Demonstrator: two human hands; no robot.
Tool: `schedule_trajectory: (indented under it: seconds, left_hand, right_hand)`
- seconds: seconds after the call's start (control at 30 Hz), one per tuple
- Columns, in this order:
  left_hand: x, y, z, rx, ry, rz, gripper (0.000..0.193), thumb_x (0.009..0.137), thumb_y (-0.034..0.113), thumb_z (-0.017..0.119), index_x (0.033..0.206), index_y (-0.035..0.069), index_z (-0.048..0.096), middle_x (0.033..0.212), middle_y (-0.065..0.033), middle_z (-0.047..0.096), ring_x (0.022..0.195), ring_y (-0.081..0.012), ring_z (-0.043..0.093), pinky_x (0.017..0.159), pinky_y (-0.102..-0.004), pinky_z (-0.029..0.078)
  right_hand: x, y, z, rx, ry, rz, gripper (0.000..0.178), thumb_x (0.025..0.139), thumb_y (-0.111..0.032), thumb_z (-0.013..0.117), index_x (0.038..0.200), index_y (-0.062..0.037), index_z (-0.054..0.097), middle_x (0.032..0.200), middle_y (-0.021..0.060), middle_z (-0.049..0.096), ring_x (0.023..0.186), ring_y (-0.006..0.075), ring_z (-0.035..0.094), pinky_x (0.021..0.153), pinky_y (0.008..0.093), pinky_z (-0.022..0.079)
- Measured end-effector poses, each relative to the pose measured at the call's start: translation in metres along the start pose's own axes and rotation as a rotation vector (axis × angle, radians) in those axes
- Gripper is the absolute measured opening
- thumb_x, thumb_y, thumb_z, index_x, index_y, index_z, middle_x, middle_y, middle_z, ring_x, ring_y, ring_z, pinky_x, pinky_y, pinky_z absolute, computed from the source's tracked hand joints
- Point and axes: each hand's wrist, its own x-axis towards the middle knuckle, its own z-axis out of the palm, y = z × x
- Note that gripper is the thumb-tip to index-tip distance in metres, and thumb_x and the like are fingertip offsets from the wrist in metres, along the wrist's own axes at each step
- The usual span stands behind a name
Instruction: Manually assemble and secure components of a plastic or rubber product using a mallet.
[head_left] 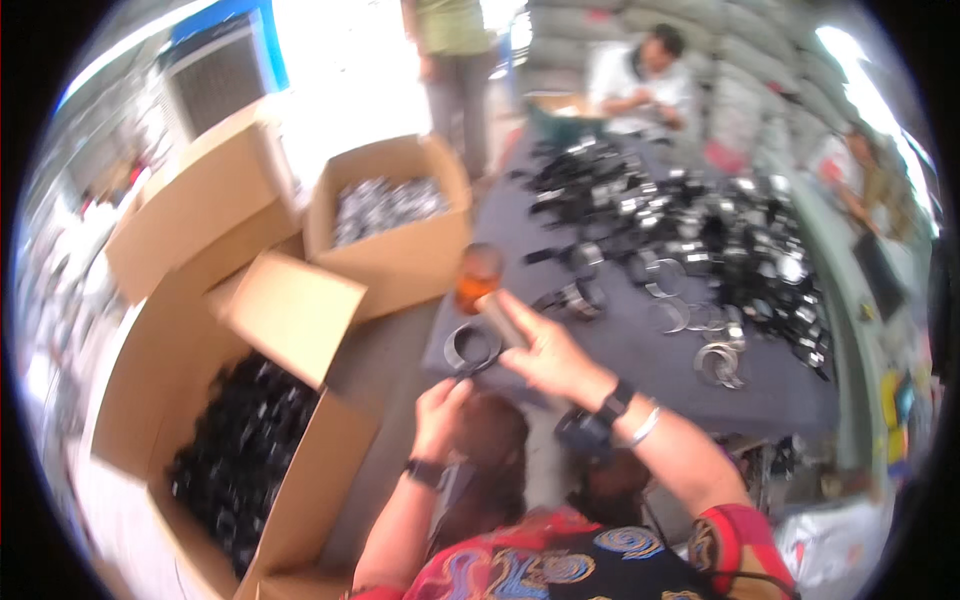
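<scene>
Pinching, the closed left hand [438, 418] apparently holds a ring [452, 352].

grey tabletop [640, 360] noted at centre. beyond its far edge, pale stacked sacks [735, 105] form a high bank. past the far left corner, a bright opening [340, 70] is washed out to white; left of it, a blue frame [268, 45] borders a dark panel [215, 90]. grey floor [390, 350] shows off the left edge. a grey-green ledge [850, 370] runs beside the right edge. past the far right corner, a slanting bright strip [865, 80]; lamp or window, undetermined.
</scene>
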Motion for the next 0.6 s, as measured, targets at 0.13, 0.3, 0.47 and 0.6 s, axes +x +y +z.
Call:
schedule_trajectory:
  seconds: [0.13, 0.3, 0.47, 0.6]
  left_hand:
    - [-0.033, 0.015, -0.026, -0.022, 0.053, 0.028, 0.023, 0.095, 0.017, 0.054, 0.074, 0.006, 0.055, 0.068, 0.0015, 0.052, 0.063, -0.0096, 0.047, 0.059, -0.0258, 0.039]
    - [-0.021, 0.008, -0.029, -0.098, -0.075, 0.056, 0.026, 0.095, 0.021, 0.056, 0.077, 0.003, 0.058, 0.071, -0.0078, 0.062, 0.066, -0.0154, 0.057, 0.066, -0.0283, 0.046]
    - [-0.016, 0.006, -0.030, -0.110, -0.049, 0.067, 0.025, 0.095, 0.022, 0.057, 0.078, 0.003, 0.058, 0.071, -0.0075, 0.062, 0.065, -0.0156, 0.058, 0.066, -0.0297, 0.047]
    - [-0.018, 0.009, -0.024, -0.113, -0.062, 0.062, 0.024, 0.096, 0.021, 0.057, 0.079, 0.003, 0.058, 0.073, -0.0071, 0.063, 0.066, -0.0157, 0.058, 0.067, -0.0299, 0.048]
  right_hand:
    - [-0.042, -0.020, 0.011, -0.119, 0.157, -0.178, 0.078, 0.083, -0.005, 0.057, 0.151, -0.0071, 0.018, 0.145, 0.0174, 0.043, 0.129, 0.0233, 0.047, 0.105, 0.0301, 0.037]
    - [-0.085, 0.001, 0.003, 0.049, 0.201, -0.005, 0.084, 0.084, -0.004, 0.057, 0.153, -0.0185, 0.013, 0.129, 0.0145, 0.057, 0.093, 0.0175, 0.060, 0.084, 0.0272, 0.045]
    - [-0.092, 0.009, 0.016, 0.071, 0.112, 0.022, 0.085, 0.083, -0.004, 0.057, 0.154, -0.0224, 0.013, 0.092, 0.0126, 0.060, 0.066, 0.0148, 0.052, 0.067, 0.0280, 0.046]
    - [-0.092, 0.007, 0.019, 0.030, 0.028, -0.024, 0.085, 0.083, -0.006, 0.056, 0.154, -0.0230, 0.013, 0.075, 0.0133, 0.054, 0.059, 0.0159, 0.049, 0.063, 0.0292, 0.045]
